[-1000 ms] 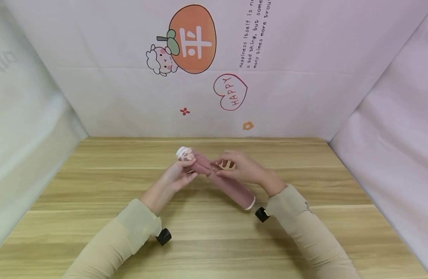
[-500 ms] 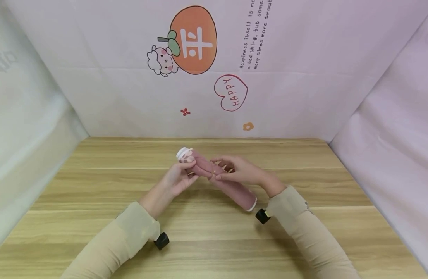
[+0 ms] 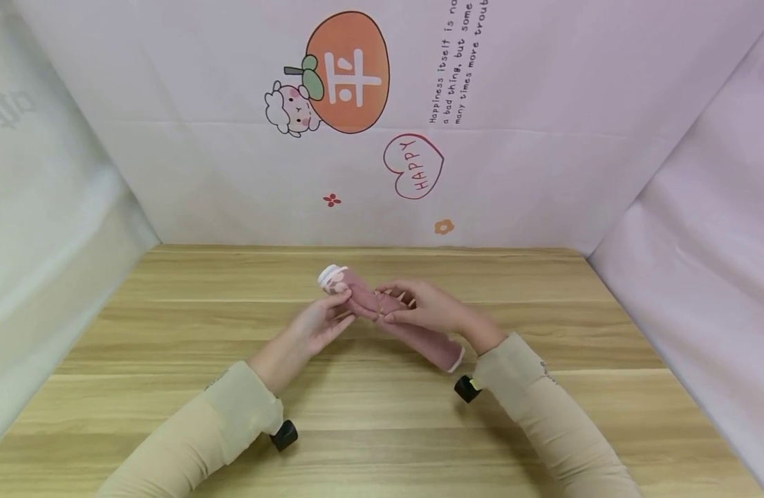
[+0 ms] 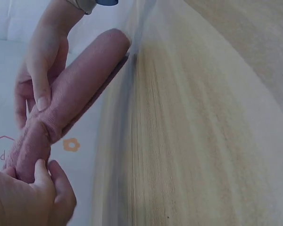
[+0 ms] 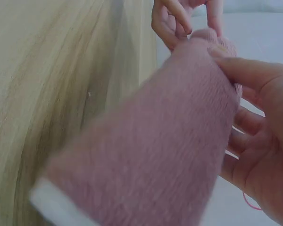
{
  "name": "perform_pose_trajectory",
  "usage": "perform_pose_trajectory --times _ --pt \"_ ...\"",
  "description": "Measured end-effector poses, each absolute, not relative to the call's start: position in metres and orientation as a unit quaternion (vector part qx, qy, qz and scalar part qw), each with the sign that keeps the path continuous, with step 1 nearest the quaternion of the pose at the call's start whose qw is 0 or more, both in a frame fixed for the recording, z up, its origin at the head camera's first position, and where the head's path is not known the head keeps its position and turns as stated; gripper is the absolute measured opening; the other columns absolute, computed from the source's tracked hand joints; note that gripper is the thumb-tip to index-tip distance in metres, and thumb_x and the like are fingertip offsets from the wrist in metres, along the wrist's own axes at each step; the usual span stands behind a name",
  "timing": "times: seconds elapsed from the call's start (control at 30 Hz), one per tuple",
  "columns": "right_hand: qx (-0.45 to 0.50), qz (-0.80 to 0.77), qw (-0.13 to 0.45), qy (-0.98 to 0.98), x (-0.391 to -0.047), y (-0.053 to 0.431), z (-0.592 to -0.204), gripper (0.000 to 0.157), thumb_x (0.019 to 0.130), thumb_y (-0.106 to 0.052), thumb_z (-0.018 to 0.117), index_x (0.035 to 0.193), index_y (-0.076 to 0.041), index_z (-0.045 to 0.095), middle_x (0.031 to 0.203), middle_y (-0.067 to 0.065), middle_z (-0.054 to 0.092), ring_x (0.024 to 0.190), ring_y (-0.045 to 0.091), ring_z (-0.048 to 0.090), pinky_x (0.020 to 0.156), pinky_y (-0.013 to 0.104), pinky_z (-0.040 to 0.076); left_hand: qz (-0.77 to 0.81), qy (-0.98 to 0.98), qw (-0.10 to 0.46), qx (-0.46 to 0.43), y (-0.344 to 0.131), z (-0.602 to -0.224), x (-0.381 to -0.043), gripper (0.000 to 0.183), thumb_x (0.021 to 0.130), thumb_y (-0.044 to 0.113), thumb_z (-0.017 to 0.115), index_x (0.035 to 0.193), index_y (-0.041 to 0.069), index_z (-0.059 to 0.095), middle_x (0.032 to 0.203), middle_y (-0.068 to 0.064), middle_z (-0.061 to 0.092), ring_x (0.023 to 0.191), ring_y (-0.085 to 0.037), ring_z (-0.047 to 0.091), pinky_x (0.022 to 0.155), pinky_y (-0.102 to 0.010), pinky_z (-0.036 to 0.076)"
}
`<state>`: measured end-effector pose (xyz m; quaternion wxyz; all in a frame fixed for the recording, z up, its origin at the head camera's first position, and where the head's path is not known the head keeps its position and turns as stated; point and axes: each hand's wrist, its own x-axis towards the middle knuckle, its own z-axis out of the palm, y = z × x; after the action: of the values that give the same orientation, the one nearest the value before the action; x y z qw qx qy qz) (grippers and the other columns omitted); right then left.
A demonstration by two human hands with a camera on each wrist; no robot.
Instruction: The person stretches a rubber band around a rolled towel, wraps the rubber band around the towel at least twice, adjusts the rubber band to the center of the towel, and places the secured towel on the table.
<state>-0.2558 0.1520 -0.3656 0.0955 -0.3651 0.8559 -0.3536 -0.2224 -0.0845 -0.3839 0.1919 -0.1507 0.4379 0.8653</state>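
A rolled pink towel (image 3: pixel 426 344) with white ends is held slantwise over the wooden table, pinched narrow near its middle. At its upper left end shows a white edge and a pale print. My left hand (image 3: pixel 312 328) grips that end, thumb on top and fingers beneath. On the far side of the narrow middle, my right hand (image 3: pixel 436 308) pinches the towel between thumb and fingers. In the left wrist view the towel (image 4: pixel 87 77) has a crease between both hands. Up close in the right wrist view, its fuzzy surface (image 5: pixel 146 136) and white hem fill the middle.
The wood-grain table (image 3: pixel 369 443) spreads below both arms. A white printed cloth (image 3: pixel 518 173) stands as the back wall, with more white cloth at both sides. Small black wrist cameras (image 3: pixel 285 435) hang at the cuffs.
The towel has shifted slightly right, its lower right end swinging outward. My right fingers have settled closer around its middle, and the left hand has followed a little to the right.
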Motion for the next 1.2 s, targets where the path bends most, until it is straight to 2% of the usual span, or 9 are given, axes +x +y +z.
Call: perform_pose_trajectory --times 0.17,0.3,0.37,0.43,0.6,0.73,0.87,1.03,1.2 --pt "-0.372 -0.319 0.044 0.871 -0.254 0.149 -0.366 0.048 0.094 -0.013 0.077 0.138 -0.004 0.060 0.116 0.007 0.070 0.090 0.016 0.065 0.076 0.029 0.057 0.862 0.443 0.191 -0.157 -0.082 -0.381 -0.220 0.008 0.107 0.009 0.054 0.113 0.004 0.053 0.111 -0.010 0.058 0.099 -0.020 0.063 0.102 -0.026 0.049" --pt "-0.381 -0.291 -0.005 0.877 -0.252 0.143 -0.366 0.045 0.094 -0.013 0.078 0.136 -0.006 0.063 0.114 0.006 0.071 0.088 0.013 0.064 0.076 0.029 0.057 0.860 0.451 0.190 -0.145 -0.081 -0.380 -0.220 0.018 0.107 0.013 0.055 0.121 0.003 0.051 0.124 -0.014 0.054 0.122 -0.028 0.055 0.104 -0.026 0.048" --pt "-0.381 -0.272 -0.022 0.883 -0.250 0.140 -0.365 0.044 0.094 -0.015 0.077 0.135 -0.008 0.064 0.117 0.006 0.070 0.093 0.014 0.065 0.080 0.030 0.058 0.860 0.453 0.188 -0.142 -0.080 -0.379 -0.220 0.029 0.107 0.015 0.055 0.131 0.001 0.048 0.132 -0.017 0.050 0.133 -0.032 0.048 0.107 -0.027 0.046" --pt "-0.382 -0.252 -0.037 0.888 -0.248 0.137 -0.365 0.043 0.095 -0.016 0.077 0.136 -0.010 0.064 0.120 0.005 0.069 0.100 0.015 0.065 0.085 0.032 0.057 0.860 0.457 0.183 -0.135 -0.078 -0.378 -0.220 0.029 0.106 0.016 0.056 0.130 0.001 0.050 0.132 -0.016 0.051 0.135 -0.032 0.045 0.108 -0.028 0.044" --pt "-0.395 -0.216 -0.067 0.890 -0.243 0.132 -0.365 0.044 0.095 -0.019 0.078 0.136 -0.015 0.062 0.118 -0.001 0.066 0.098 0.013 0.063 0.083 0.032 0.057 0.860 0.464 0.163 -0.137 -0.074 -0.377 -0.222 0.011 0.105 0.014 0.059 0.114 0.007 0.057 0.112 -0.006 0.058 0.114 -0.023 0.056 0.107 -0.029 0.047" --pt "-0.414 -0.222 -0.074 0.880 -0.245 0.132 -0.364 0.045 0.092 -0.018 0.080 0.134 -0.014 0.063 0.112 -0.001 0.064 0.088 0.011 0.059 0.074 0.028 0.054 0.866 0.453 0.156 -0.146 -0.075 -0.377 -0.224 0.013 0.105 0.010 0.058 0.115 0.003 0.055 0.109 -0.008 0.060 0.100 -0.019 0.061 0.107 -0.030 0.047" --pt "-0.436 -0.245 -0.069 0.863 -0.248 0.134 -0.361 0.042 0.092 -0.020 0.080 0.129 -0.010 0.066 0.105 0.000 0.063 0.085 0.011 0.057 0.071 0.028 0.054 0.867 0.450 0.156 -0.144 -0.076 -0.377 -0.225 0.010 0.105 0.007 0.057 0.113 0.002 0.054 0.108 -0.009 0.059 0.095 -0.018 0.064 0.105 -0.031 0.049" --pt "-0.433 -0.286 -0.044 0.854 -0.252 0.133 -0.354 0.033 0.095 -0.021 0.076 0.124 -0.008 0.069 0.107 0.001 0.064 0.094 0.015 0.060 0.074 0.033 0.056 0.862 0.464 0.165 -0.120 -0.074 -0.376 -0.225 0.007 0.104 0.006 0.057 0.109 0.002 0.058 0.105 -0.008 0.060 0.094 -0.016 0.063 0.098 -0.028 0.053" --pt "-0.433 -0.279 -0.028 0.856 -0.252 0.127 -0.346 0.033 0.093 -0.022 0.079 0.121 -0.007 0.069 0.108 0.002 0.066 0.095 0.016 0.063 0.079 0.032 0.057 0.862 0.464 0.173 -0.107 -0.073 -0.375 -0.223 0.005 0.104 0.006 0.055 0.105 0.002 0.059 0.100 -0.008 0.062 0.090 -0.015 0.064 0.095 -0.028 0.055"
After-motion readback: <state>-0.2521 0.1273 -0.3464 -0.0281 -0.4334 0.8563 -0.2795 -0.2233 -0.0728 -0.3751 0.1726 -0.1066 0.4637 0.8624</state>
